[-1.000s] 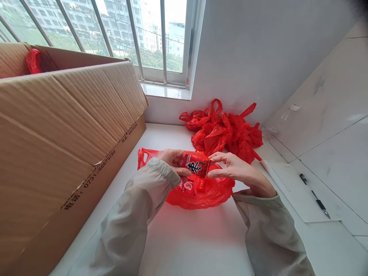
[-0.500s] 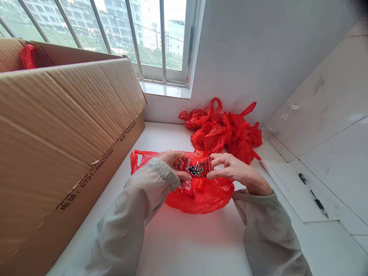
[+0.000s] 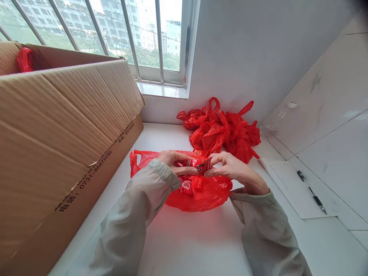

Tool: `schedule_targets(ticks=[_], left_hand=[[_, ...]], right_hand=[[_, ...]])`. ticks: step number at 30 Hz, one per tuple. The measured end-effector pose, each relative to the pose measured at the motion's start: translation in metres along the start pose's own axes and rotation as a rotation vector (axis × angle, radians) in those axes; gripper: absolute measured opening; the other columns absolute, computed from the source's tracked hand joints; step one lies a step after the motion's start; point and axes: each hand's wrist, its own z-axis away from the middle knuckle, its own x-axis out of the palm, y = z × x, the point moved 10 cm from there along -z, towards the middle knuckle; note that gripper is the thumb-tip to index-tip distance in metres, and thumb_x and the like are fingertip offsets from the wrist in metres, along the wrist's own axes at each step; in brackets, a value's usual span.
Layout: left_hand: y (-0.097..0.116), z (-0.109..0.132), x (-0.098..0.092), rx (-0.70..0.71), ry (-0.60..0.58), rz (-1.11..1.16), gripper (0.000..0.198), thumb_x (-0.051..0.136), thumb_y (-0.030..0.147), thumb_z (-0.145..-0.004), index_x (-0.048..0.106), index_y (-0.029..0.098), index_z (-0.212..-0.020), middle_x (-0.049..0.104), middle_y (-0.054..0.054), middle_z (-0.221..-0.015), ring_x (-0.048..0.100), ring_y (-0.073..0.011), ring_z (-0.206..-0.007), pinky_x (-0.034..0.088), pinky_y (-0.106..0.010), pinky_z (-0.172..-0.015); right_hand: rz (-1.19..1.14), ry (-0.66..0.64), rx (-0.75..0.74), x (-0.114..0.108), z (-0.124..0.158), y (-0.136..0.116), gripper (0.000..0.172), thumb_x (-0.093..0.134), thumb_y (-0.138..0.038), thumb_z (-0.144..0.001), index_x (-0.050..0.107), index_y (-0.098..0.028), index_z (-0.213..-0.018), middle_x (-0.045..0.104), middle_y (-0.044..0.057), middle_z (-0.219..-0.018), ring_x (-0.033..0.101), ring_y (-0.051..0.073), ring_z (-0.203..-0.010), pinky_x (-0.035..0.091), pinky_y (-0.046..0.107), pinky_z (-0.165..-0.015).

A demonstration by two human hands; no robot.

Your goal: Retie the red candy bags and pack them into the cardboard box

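Between my two hands is a small red snack packet (image 3: 200, 167) with black and white print. My left hand (image 3: 174, 163) grips its left side, thumb and fingers across the front and partly hiding the print. At its right end, my right hand (image 3: 225, 165) pinches the packet between thumb and fingers. Just below lies an opened red plastic bag (image 3: 212, 197), spread on the white table. Resting on the bag are other red packets, one bearing a pale round print (image 3: 186, 185).
A large cardboard box (image 3: 69, 126) stands at the left, with something red and shiny (image 3: 25, 60) inside. Several tied red bags (image 3: 220, 128) are heaped against the wall. At the right lie paper sheets (image 3: 283, 184), a pen (image 3: 317, 200) and a black cap (image 3: 301, 176). Behind them stands a clear bottle (image 3: 270, 128).
My left hand's fingers have slid rightward over the packet, covering more of its print. The packet's face has turned somewhat. My right hand keeps its pinch, and the view has shifted slightly.
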Motion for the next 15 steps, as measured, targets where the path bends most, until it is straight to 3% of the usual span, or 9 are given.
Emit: schedule_targets(ticks=[4,8,12,15], left_hand=[[0.000,0.002,-0.005,-0.011,0.005,-0.046,0.034,0.072,0.046,-0.074,0.075,0.012,-0.071,0.046,0.002,-0.050,0.041,-0.0110,-0.050,0.031,-0.026,-0.049],[-0.007,0.003,-0.008,-0.047,0.025,-0.045,0.039,0.071,0.047,-0.074,0.078,0.009,-0.075,0.055,-0.003,-0.053,0.044,-0.0135,-0.051,0.031,-0.027,-0.048],[-0.011,0.004,-0.006,-0.069,0.016,-0.042,0.037,0.073,0.044,-0.072,0.080,0.009,-0.081,0.061,-0.004,-0.054,0.051,-0.0159,-0.054,0.036,-0.027,-0.050],[-0.011,0.005,-0.006,-0.083,0.015,-0.046,0.032,0.075,0.042,-0.070,0.079,0.011,-0.072,0.053,-0.001,-0.047,0.045,-0.0130,-0.049,0.032,-0.026,-0.047]], right_hand=[[-0.053,-0.029,-0.010,0.004,-0.001,0.001,0.007,0.077,-0.026,-0.066,0.078,-0.022,-0.072,0.070,0.000,-0.084,0.064,0.023,-0.093,0.047,0.034,-0.092],[-0.079,-0.104,-0.039,0.013,-0.001,-0.004,0.007,0.074,-0.027,-0.070,0.078,-0.022,-0.074,0.071,0.000,-0.081,0.063,0.021,-0.088,0.047,0.034,-0.091],[0.013,0.033,-0.012,-0.003,0.001,-0.004,0.023,0.079,-0.035,-0.070,0.078,-0.024,-0.090,0.072,0.002,-0.102,0.063,0.023,-0.099,0.048,0.032,-0.086],[0.019,0.072,-0.051,-0.008,0.003,-0.011,0.020,0.077,-0.041,-0.074,0.076,-0.023,-0.083,0.071,0.002,-0.097,0.063,0.022,-0.097,0.046,0.031,-0.084]])
